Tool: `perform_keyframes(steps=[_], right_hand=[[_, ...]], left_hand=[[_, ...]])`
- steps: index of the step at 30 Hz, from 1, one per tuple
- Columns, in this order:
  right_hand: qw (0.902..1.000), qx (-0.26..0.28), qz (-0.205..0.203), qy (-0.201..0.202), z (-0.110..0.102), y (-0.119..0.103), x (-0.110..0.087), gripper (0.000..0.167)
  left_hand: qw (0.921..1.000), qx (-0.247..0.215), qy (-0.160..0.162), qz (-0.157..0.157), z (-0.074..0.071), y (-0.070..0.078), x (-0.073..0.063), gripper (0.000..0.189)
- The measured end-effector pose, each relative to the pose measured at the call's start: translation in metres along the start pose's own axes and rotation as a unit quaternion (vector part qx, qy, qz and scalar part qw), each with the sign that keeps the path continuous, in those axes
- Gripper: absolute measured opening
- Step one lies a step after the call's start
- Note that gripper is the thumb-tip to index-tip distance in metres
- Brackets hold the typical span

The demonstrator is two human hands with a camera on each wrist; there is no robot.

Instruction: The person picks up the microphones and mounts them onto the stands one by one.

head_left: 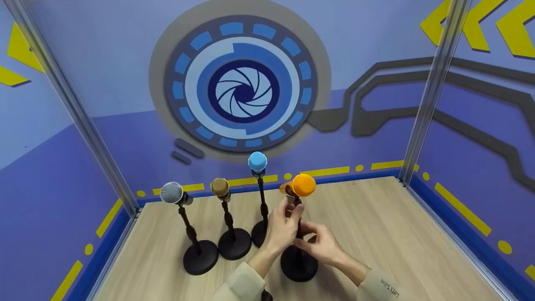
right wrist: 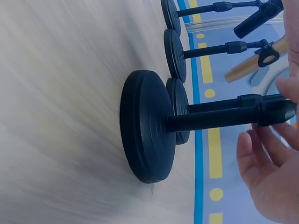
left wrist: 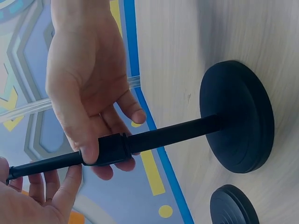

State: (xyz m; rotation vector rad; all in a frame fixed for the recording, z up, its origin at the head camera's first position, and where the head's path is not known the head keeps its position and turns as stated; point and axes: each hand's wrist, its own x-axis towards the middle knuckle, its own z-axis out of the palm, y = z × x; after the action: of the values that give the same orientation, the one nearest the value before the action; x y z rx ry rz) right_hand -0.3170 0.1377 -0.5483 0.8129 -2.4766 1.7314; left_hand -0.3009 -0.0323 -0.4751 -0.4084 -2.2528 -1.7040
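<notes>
An orange microphone (head_left: 304, 185) sits on top of a black desk microphone stand (head_left: 299, 267), whose round base rests on the table. My left hand (head_left: 282, 228) grips the thin upper pole, just under the microphone clip. Lower down, my right hand (head_left: 322, 244) pinches the thick collar (left wrist: 112, 148) of that stand between thumb and fingers. In the left wrist view the right thumb lies across the collar, and the left fingers (left wrist: 63, 191) touch the thinner rod. From the right wrist view, the right hand (right wrist: 273, 177) is beside the collar, with the lower pole uncovered.
To the left stand a silver-headed microphone (head_left: 171, 192), a brown-gold microphone (head_left: 220, 187) and a blue microphone (head_left: 257, 162), each on a black stand. The wooden tabletop (head_left: 376, 217) meets printed blue-purple panels (head_left: 363, 159). Metal posts (head_left: 434, 83) mark the corners. A dark object shows near the left sleeve.
</notes>
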Motion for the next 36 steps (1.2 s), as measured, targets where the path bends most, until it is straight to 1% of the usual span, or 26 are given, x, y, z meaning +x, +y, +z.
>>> perform_keyframes(steps=[3, 10, 14, 17, 23, 26, 32, 36], right_hand=[[0.9998, 0.002, -0.014, -0.014, -0.001, 0.002, -0.001, 0.028], [0.9997, -0.008, -0.024, -0.007, -0.001, 0.004, -0.003, 0.025], [0.9995, -0.024, -0.021, 0.004, -0.002, 0.004, -0.002, 0.025], [0.9992, -0.035, -0.012, 0.013, -0.004, 0.005, 0.000, 0.025], [0.9991, -0.037, -0.008, 0.018, -0.006, 0.009, 0.006, 0.022], [0.9989, -0.043, -0.017, 0.001, -0.006, 0.010, 0.006, 0.023], [0.9975, -0.005, -0.046, -0.054, -0.008, 0.011, 0.006, 0.022], [0.9974, 0.007, -0.042, -0.058, -0.010, 0.011, 0.008, 0.020]], left_hand=[[1.0000, 0.003, 0.000, 0.007, 0.000, -0.001, 0.000, 0.015], [0.9996, 0.013, 0.007, 0.025, 0.000, -0.002, -0.003, 0.013], [0.9995, 0.019, 0.013, 0.022, 0.002, -0.003, -0.004, 0.019], [0.9993, 0.026, 0.019, 0.021, 0.003, -0.004, -0.004, 0.018], [0.9983, 0.044, 0.032, 0.021, 0.004, -0.003, -0.005, 0.019], [0.9983, 0.045, 0.030, 0.018, 0.004, -0.003, -0.006, 0.020], [0.9988, 0.039, 0.028, 0.013, 0.004, -0.002, -0.006, 0.020], [0.9984, 0.045, 0.030, 0.016, 0.004, -0.002, -0.006, 0.020]])
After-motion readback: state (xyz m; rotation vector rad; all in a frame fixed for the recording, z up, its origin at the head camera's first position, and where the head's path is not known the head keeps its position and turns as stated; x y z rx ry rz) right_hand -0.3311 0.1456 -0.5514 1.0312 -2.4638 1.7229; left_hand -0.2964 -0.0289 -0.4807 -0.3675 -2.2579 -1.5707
